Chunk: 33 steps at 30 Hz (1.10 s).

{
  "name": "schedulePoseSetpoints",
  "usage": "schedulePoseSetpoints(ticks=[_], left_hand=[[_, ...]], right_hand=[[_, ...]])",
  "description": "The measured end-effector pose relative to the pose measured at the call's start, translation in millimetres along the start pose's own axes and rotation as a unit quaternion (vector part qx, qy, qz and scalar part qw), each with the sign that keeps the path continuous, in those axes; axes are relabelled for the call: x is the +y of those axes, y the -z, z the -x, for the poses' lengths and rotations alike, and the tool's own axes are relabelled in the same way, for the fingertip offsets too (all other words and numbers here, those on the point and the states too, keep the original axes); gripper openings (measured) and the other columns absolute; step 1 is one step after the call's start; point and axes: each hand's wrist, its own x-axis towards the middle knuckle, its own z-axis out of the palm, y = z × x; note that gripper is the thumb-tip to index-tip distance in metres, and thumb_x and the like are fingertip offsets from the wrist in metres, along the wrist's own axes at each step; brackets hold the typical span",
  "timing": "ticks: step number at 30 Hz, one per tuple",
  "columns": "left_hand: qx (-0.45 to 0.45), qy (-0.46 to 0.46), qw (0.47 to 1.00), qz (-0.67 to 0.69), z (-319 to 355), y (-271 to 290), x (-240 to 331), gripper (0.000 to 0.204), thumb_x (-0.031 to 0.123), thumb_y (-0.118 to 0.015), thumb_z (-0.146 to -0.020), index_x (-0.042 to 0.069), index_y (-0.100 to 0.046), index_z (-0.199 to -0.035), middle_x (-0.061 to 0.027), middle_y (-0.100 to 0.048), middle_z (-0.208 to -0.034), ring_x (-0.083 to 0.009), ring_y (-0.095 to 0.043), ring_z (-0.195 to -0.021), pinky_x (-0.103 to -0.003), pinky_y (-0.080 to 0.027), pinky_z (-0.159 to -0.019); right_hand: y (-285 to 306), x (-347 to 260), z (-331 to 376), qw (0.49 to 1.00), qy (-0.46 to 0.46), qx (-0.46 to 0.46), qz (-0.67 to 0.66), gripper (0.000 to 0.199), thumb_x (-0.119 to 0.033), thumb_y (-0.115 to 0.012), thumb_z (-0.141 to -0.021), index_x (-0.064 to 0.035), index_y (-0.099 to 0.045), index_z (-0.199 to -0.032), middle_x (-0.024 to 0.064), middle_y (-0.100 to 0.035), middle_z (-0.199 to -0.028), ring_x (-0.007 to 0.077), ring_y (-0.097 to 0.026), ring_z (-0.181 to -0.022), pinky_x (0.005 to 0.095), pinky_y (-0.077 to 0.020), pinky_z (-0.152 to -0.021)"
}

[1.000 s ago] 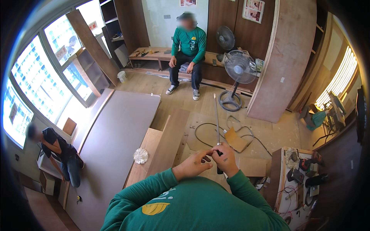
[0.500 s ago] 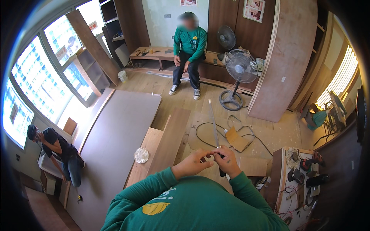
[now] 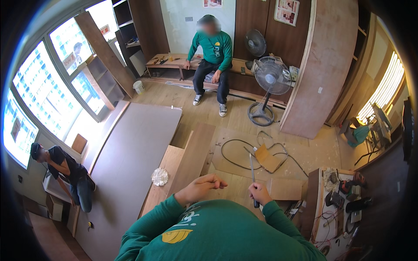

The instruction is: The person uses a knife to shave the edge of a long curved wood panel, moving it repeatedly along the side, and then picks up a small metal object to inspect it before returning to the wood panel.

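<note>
My right hand point(image 3: 260, 193) is closed around a long, slim metal tool point(image 3: 252, 167) with a black handle. Its narrow shaft points away from me, and the handle's end shows below my fist; its exact kind is unclear. My left hand point(image 3: 200, 189) is held in front of my chest, fingers stretched toward the right and nothing visible in them. A gap separates the two hands. Beyond the tool, a piece of cardboard point(image 3: 267, 157) and a looped dark cable point(image 3: 235, 140) lie on the floor.
Wooden boards point(image 3: 191, 156) and a large grey panel point(image 3: 135, 152) lie at left, with a crouching person point(image 3: 72, 174) beside them. Another person point(image 3: 213, 54) sits on a low bench. A standing fan point(image 3: 270, 78) is at the back; a tool-covered worktop point(image 3: 324, 209) stands right.
My hands have moved apart, the left going left and off the tool. The tool in my right hand now reaches less far ahead. The seated person has shifted their arms.
</note>
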Motion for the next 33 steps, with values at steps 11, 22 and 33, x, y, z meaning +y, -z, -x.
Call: schedulePoseSetpoints(ticks=[11, 22, 33], left_hand=[[-0.067, 0.211, 0.942, -0.25, 69.5, 23.1, 8.5, 0.049, 0.041, -0.048, -0.104, 0.0, -0.063, -0.127, -0.0165, -0.064, -0.127, -0.0239, -0.058, -0.119, -0.034, -0.043, -0.103], [-0.191, -0.399, 0.896, -0.036, 53.1, -33.4, 222.3, 0.043, 0.032, -0.058, -0.099, -0.007, -0.069, -0.115, -0.0294, -0.062, -0.121, -0.0426, -0.058, -0.115, -0.053, -0.044, -0.099], [-0.221, -0.458, 0.852, 0.124, 36.7, -79.3, 259.0, 0.022, 0.017, -0.06, -0.085, -0.003, -0.067, -0.09, -0.02, -0.065, -0.098, -0.0342, -0.064, -0.1, -0.047, -0.049, -0.088]], right_hand=[[41.7, 170.3, 16.4, 0.966, -0.194, -0.089, 0.143, 0.016, -0.017, -0.055, -0.095, -0.0056, -0.066, -0.094, 0.0101, -0.065, -0.073, 0.0197, -0.063, -0.055, 0.0357, -0.0511, -0.051], [92.1, 245.1, 3.4, 0.914, -0.208, -0.174, 0.302, 0.018, -0.014, -0.06, -0.094, 0.0003, -0.067, -0.101, 0.0174, -0.068, -0.075, 0.0283, -0.066, -0.057, 0.0423, -0.0517, -0.05], [85.7, 260.2, 24.7, 0.96, -0.258, -0.028, 0.106, 0.013, -0.013, -0.057, -0.092, -0.0022, -0.065, -0.094, 0.0144, -0.066, -0.073, 0.0283, -0.066, -0.056, 0.0427, -0.0519, -0.048]])
